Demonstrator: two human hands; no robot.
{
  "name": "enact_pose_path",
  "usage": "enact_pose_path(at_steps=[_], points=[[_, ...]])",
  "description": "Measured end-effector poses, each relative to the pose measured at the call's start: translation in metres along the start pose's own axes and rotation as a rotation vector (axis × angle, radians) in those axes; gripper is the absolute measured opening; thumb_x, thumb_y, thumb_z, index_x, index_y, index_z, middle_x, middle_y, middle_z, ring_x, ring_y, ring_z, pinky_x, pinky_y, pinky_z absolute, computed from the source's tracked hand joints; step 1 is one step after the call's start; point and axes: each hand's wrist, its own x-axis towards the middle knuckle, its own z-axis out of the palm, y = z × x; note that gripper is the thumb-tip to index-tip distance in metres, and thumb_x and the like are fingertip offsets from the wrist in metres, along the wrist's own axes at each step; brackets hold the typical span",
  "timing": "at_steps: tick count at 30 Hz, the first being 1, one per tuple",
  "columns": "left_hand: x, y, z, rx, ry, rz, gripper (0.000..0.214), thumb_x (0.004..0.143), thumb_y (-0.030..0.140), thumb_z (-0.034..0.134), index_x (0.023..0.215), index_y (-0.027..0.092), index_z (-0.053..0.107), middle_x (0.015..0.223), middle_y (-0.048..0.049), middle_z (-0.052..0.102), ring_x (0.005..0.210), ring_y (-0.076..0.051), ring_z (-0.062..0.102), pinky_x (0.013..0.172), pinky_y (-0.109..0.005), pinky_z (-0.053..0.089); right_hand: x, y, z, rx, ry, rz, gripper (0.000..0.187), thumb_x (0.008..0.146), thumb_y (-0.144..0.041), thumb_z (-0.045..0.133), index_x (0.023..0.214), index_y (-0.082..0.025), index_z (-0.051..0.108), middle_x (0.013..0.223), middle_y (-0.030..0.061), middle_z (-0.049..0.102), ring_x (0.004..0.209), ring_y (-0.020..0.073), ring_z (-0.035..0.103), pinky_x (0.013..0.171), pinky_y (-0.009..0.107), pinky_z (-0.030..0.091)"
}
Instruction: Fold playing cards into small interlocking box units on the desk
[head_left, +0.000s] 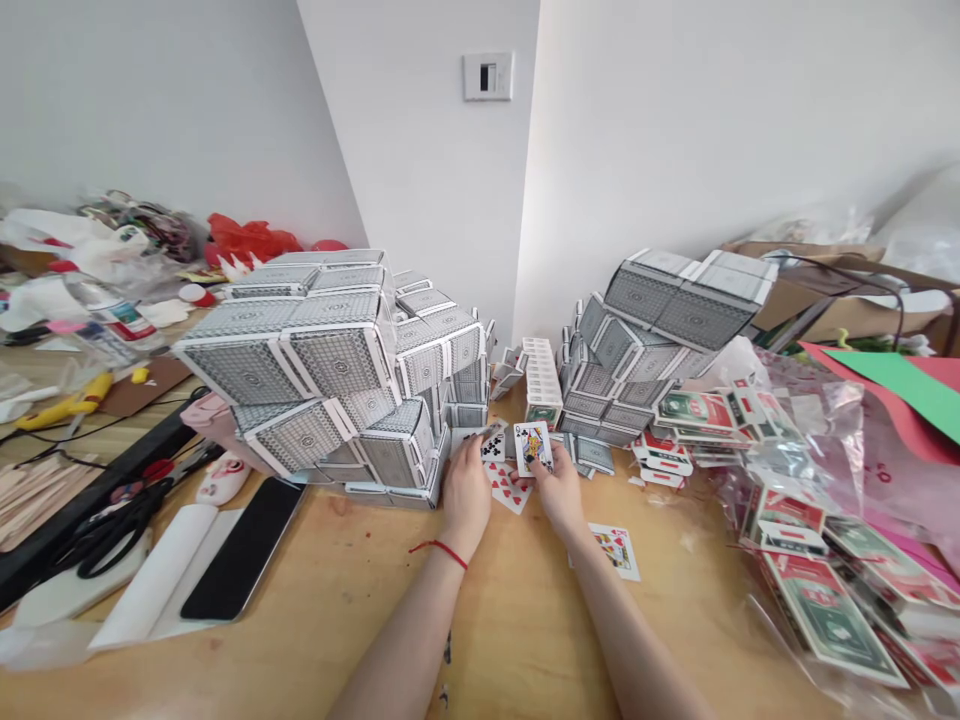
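Note:
My left hand (466, 492) pinches a black-suit playing card (493, 446) at the foot of a big pile of grey-patterned card boxes (330, 370). A red string circles that wrist. My right hand (559, 492) holds up a face card (533, 446) with its picture toward me. Between the two hands a red hearts card (512, 490) lies flat on the wooden table (360, 600). Another face card (619, 549) lies flat just right of my right forearm.
A second pile of grey card boxes (660, 330) rises right of centre, with green-and-red card packs (817, 600) in plastic bags further right. A black phone (244, 548), white paper, scissors (112, 530) and clutter sit at left. White walls form a corner behind.

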Motion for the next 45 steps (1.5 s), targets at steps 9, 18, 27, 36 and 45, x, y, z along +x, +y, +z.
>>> enact_pose_path(at_steps=[9,18,27,36,45], points=[[-0.006,0.009,0.005,-0.101,-0.053,0.192,0.046,0.079,0.006,0.037,0.12,0.024,0.047,0.125,-0.0057,0.049,0.12,-0.02,0.04,0.098,-0.043,0.039,-0.011,-0.012,0.005,-0.005,-0.177,0.028,0.047,0.063,-0.027,0.058,0.107,-0.021,0.045,0.081,0.0008,0.063,0.051,0.0142,0.059,0.045,0.027,0.05],[-0.007,0.022,-0.007,-0.273,-0.042,0.188,0.041,0.072,0.005,0.042,0.107,0.022,0.057,0.121,-0.0052,0.05,0.117,-0.02,0.041,0.1,-0.039,0.036,-0.003,-0.004,0.0,-0.043,-0.065,-0.061,0.032,0.065,-0.035,0.061,0.092,-0.02,0.05,0.076,0.0018,0.065,0.059,0.0164,0.06,0.051,0.028,0.05],[0.005,0.004,-0.002,-0.592,0.021,-0.271,0.027,0.079,0.022,0.046,0.101,0.017,0.059,0.098,-0.0084,0.063,0.088,-0.018,0.059,0.077,-0.031,0.047,-0.006,-0.007,0.0,-0.05,-0.162,0.02,0.031,0.059,-0.039,0.068,0.077,-0.017,0.056,0.055,-0.0006,0.062,0.043,0.0144,0.054,0.046,0.028,0.046],[0.01,0.007,-0.002,-0.859,-0.048,-0.427,0.021,0.069,0.026,0.057,0.084,0.012,0.064,0.081,-0.0064,0.067,0.071,-0.015,0.06,0.063,-0.024,0.046,-0.001,-0.006,-0.006,-0.063,-0.013,-0.057,0.029,0.064,-0.043,0.064,0.069,-0.015,0.06,0.058,0.0004,0.061,0.046,0.01,0.046,0.045,0.022,0.037],[0.013,0.004,-0.002,-0.872,-0.111,-0.46,0.019,0.065,0.025,0.06,0.077,0.012,0.066,0.069,-0.004,0.066,0.06,-0.014,0.058,0.056,-0.022,0.044,0.001,-0.001,-0.008,-0.143,-0.03,-0.04,0.037,0.065,-0.051,0.06,0.071,-0.015,0.059,0.063,0.0036,0.063,0.055,0.0158,0.053,0.052,0.026,0.042]])
